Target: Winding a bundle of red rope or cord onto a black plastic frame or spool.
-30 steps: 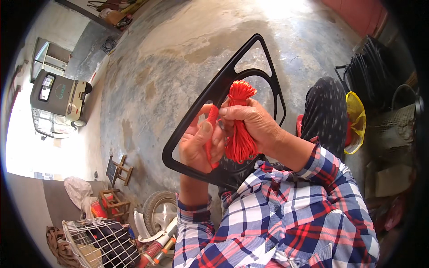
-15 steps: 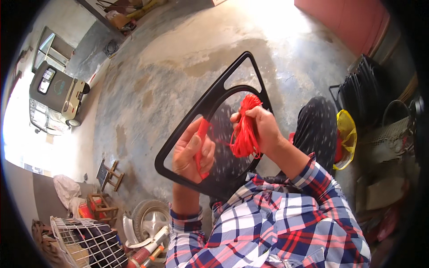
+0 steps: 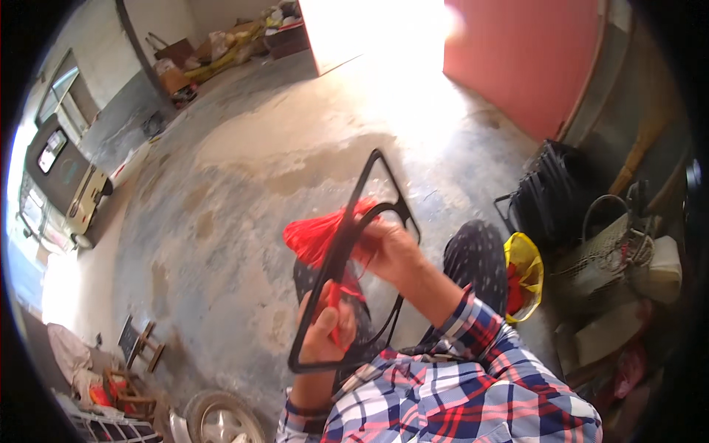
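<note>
A black frame (image 3: 341, 247) with rounded corners and a triangular opening at its top stands tilted over my lap. My right hand (image 3: 399, 255) reaches through it, closed on a hank of red cord (image 3: 310, 235). Most of the hank sticks out to the left, beyond the frame's long bar. Lower down, my left hand (image 3: 321, 336) is closed round a flat red strip (image 3: 334, 314) beside the same bar. Thin red strands run between the hank and the strip. The left fingers are partly hidden by the bar and the strip.
A yellow bag (image 3: 523, 277) with red things inside stands by my right knee. Stacked black frames (image 3: 554, 188) and a wire basket (image 3: 609, 255) are further right. A small wooden stool (image 3: 146, 347) and a wheel (image 3: 221, 421) lie left. A three-wheeled vehicle (image 3: 66, 173) stands far left.
My right hand has moved left with the red hank, carrying it past the frame's long bar. The frame has turned more edge-on. The view has tilted up toward the doorway.
</note>
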Demonstrator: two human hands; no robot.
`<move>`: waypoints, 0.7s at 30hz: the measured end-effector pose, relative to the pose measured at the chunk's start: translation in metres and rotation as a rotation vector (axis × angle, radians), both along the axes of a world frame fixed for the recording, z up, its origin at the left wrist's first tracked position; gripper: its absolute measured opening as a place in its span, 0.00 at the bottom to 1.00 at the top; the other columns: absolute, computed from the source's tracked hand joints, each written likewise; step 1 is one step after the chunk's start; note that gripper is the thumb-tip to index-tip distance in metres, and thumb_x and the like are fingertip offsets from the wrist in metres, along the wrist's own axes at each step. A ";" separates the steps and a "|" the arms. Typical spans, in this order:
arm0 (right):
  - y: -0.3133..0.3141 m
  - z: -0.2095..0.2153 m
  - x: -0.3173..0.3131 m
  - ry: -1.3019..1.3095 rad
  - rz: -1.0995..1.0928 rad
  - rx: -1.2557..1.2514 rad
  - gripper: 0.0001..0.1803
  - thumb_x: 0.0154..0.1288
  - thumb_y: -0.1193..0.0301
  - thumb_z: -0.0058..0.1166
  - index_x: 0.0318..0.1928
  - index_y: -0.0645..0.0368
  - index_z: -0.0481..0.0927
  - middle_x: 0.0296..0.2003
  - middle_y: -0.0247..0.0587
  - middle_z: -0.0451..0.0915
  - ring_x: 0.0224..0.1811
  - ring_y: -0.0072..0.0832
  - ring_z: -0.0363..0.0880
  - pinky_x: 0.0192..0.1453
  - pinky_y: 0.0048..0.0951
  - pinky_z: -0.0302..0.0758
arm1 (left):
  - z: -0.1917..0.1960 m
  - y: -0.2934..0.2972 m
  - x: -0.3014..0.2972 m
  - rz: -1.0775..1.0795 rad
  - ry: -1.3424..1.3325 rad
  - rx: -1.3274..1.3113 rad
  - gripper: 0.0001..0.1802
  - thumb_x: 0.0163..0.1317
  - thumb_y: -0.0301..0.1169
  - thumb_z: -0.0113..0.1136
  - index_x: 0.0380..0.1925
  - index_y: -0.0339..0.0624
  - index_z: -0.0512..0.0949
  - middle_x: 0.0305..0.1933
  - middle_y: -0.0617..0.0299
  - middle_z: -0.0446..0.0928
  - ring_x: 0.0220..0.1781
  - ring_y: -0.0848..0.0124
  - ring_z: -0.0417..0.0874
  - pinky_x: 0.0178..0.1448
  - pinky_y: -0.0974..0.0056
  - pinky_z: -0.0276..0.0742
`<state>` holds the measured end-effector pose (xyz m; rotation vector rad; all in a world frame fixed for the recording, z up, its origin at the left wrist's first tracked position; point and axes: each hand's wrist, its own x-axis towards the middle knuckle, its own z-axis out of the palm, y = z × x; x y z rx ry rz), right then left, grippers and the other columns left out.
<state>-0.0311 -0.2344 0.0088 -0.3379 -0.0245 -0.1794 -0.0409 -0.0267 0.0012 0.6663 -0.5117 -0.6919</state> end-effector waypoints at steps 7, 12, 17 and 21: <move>0.000 0.022 -0.004 -0.126 0.010 0.206 0.13 0.62 0.74 0.54 0.47 0.64 0.79 0.46 0.46 0.83 0.50 0.38 0.81 0.63 0.41 0.72 | -0.020 0.011 0.014 -0.037 0.051 -0.109 0.26 0.68 0.31 0.56 0.66 0.56 0.70 0.24 0.59 0.67 0.18 0.72 0.64 0.16 0.70 0.61; -0.006 0.016 0.005 0.042 -0.174 0.266 0.09 0.64 0.71 0.56 0.43 0.59 0.80 0.43 0.44 0.83 0.48 0.38 0.81 0.62 0.42 0.72 | -0.039 -0.001 0.016 -0.080 0.069 -0.115 0.25 0.68 0.32 0.56 0.66 0.59 0.71 0.25 0.59 0.68 0.18 0.71 0.65 0.18 0.68 0.62; -0.017 -0.003 0.004 0.127 -0.277 0.353 0.11 0.63 0.66 0.60 0.43 0.57 0.80 0.43 0.41 0.82 0.54 0.38 0.78 0.64 0.46 0.70 | -0.064 -0.010 0.018 -0.079 0.149 -0.069 0.24 0.68 0.32 0.57 0.65 0.58 0.71 0.24 0.59 0.67 0.19 0.71 0.66 0.17 0.69 0.63; -0.014 -0.007 -0.006 0.066 -0.235 0.457 0.10 0.60 0.61 0.64 0.41 0.45 0.79 0.41 0.31 0.83 0.48 0.33 0.80 0.55 0.43 0.71 | -0.073 -0.009 0.025 -0.098 0.160 -0.085 0.24 0.68 0.33 0.57 0.64 0.59 0.72 0.23 0.59 0.67 0.19 0.70 0.66 0.16 0.69 0.62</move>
